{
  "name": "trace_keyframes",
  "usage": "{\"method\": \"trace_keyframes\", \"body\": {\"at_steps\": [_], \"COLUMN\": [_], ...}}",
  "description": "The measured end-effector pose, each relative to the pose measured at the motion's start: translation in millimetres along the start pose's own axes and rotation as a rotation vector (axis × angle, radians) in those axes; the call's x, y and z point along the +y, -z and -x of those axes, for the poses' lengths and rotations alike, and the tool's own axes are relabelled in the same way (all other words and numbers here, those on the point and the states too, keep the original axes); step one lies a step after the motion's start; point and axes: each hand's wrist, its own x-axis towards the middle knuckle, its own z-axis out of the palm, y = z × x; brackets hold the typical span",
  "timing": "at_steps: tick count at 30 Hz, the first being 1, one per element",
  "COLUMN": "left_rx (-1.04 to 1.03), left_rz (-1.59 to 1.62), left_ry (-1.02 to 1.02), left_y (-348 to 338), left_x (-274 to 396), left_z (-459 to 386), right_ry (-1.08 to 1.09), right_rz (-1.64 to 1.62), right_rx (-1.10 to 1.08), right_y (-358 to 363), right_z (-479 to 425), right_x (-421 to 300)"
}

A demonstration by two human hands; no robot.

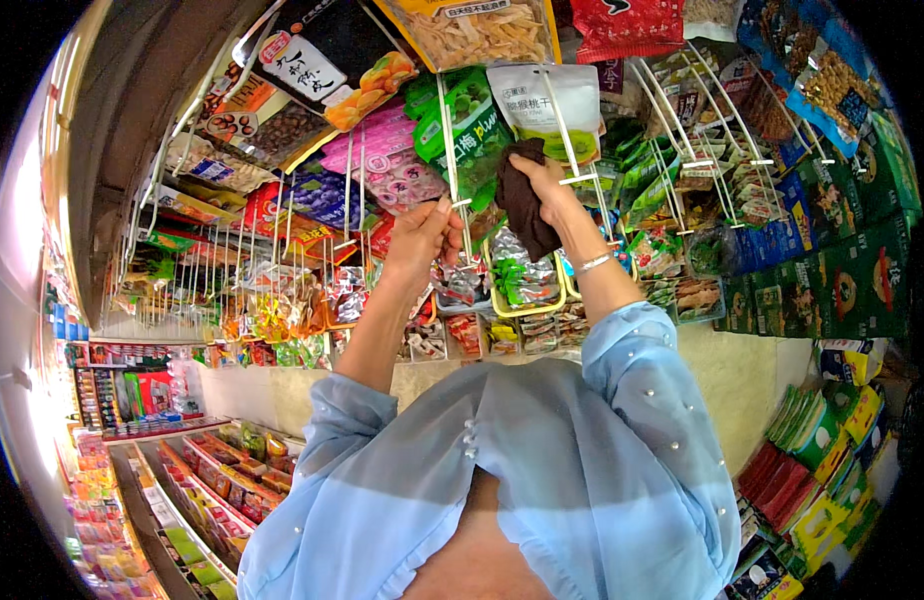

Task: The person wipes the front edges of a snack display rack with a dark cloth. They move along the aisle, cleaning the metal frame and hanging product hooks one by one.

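Note:
My right hand grips a dark brown cloth, which hangs down in front of the white and green kiwi snack pouch. To its left, the fingertips of my left hand are pinched at the front end of a white metal display hook. Beside that hook hangs a green pouch of dried plums, with pink packets further left. Below my hands stands a yellow-rimmed basket with silvery and green packets in it.
White hooks jut out on both sides, many holding snack bags. Small bins of packets line the shelf's lower front. Green bags hang at the right. Stacked packets lie lower right, and another shelf unit stands lower left.

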Motion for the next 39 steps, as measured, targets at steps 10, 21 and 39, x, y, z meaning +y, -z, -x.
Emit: {"method": "trace_keyframes", "body": {"at_steps": [10, 21, 39], "left_rx": [0.118, 0.058, 0.074], "left_rz": [0.049, 0.052, 0.021], "left_ry": [-0.042, -0.073, -0.070], "left_y": [1.7, -10.4, -6.1], "left_x": [-1.3, -0.3, 2.0], "left_z": [2.2, 1.0, 0.4], "right_ry": [-0.056, 0.444, 0.658], "right_rz": [-0.201, 0.432, 0.398], "right_rx": [-0.358, -0.117, 0.127], "right_y": [-87.6, -86.6, -93.1], "right_z": [15.4, -42.6, -28.4], "right_x": [-27.8, -10.8, -16.6]}}
